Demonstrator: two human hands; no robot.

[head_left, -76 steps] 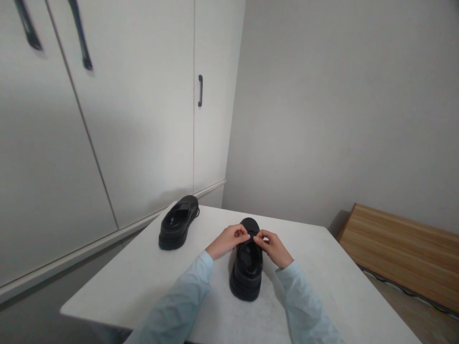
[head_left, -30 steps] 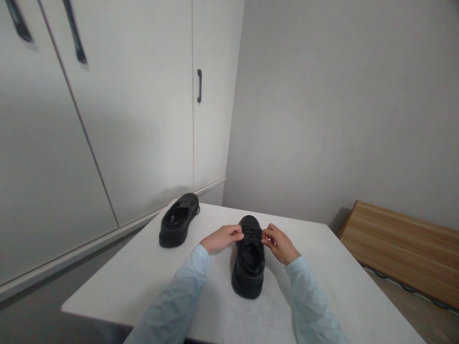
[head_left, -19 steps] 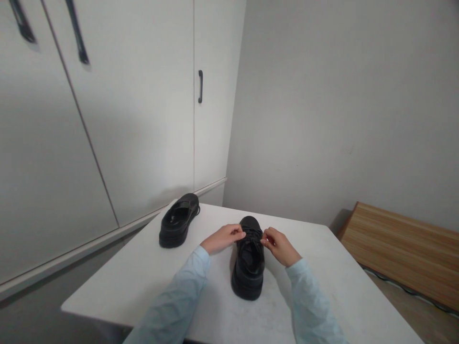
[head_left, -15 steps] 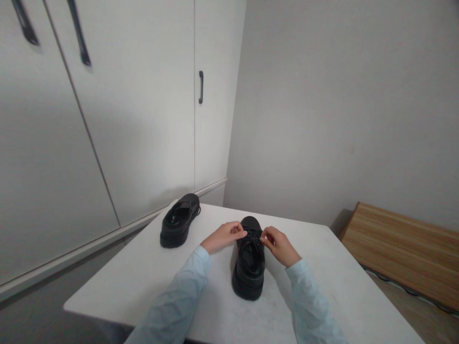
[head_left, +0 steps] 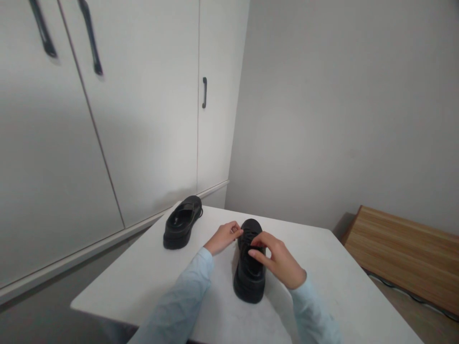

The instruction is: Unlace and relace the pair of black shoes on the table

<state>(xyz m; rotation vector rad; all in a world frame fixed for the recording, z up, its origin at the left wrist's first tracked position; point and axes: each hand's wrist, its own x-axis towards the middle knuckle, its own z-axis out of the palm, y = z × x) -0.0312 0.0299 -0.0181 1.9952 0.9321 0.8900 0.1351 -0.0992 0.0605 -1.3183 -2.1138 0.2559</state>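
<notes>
A black lace-up shoe (head_left: 249, 282) stands on the white table (head_left: 143, 286), its toe pointing away from me. My left hand (head_left: 225, 236) is at the left side of its laces, thumb and fingertips pinched together; whatever they hold is too small to make out. Over the shoe's opening, near the tongue, is my right hand (head_left: 276, 255), its thumb and index finger bent toward each other around a dark part that I cannot make out. The other black shoe (head_left: 182, 222) rests at the table's far left, with a lace loop on its right side.
White cabinet doors (head_left: 150, 119) with dark handles rise behind the table on the left. A grey wall (head_left: 322, 110) is behind on the right. A wooden board (head_left: 412, 253) lies beyond the table's right edge, with a cable below it.
My right hand has moved left and toward me, from the right side of the laces to over the shoe's opening. My left hand stays by the laces. The view has shifted slightly.
</notes>
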